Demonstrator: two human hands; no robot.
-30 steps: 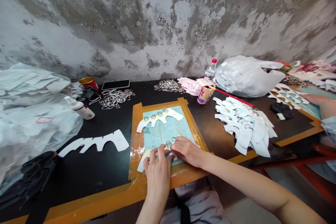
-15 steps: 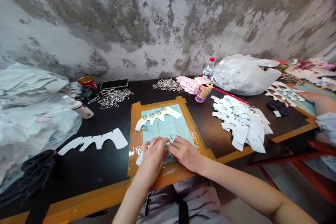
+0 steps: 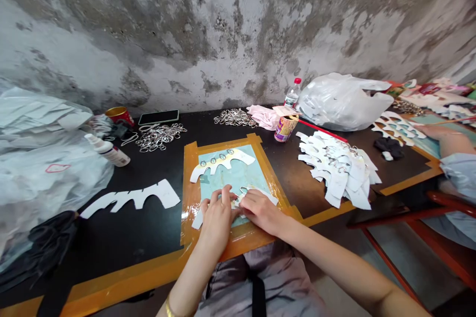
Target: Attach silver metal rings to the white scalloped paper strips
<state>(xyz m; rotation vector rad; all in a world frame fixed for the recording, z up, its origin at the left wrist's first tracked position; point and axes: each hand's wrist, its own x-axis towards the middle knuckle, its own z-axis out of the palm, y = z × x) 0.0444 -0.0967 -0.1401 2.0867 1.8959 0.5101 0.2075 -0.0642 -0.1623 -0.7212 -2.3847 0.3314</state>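
Low on the pale blue mat (image 3: 256, 158), a white scalloped strip (image 3: 198, 219) lies mostly under my two hands. My left hand (image 3: 217, 218) has its fingers bent and closed on the strip's middle. Close beside it, my right hand (image 3: 260, 211) pinches the same strip, fingers curled down. A metal ring (image 3: 243, 190) shows at the strip's upper edge by the right fingers. The fingertips' exact hold is hidden. Above the hands, another white scalloped strip (image 3: 243, 156) carries several rings along a yellowish edge. A further white strip (image 3: 137, 197) lies left of the mat.
Orange tape (image 3: 188, 173) borders the mat. Metal ring piles (image 3: 159, 137) lie behind. A white bottle (image 3: 111, 152) and plastic bags (image 3: 74, 168) stand left. Rightward are a paper cup (image 3: 285, 129), stacked white strips (image 3: 344, 171), and another person's arm (image 3: 442, 138).
My left hand's fingers have lifted and shifted slightly on the strip. The right hand stays close by it. The whole view has moved a little.
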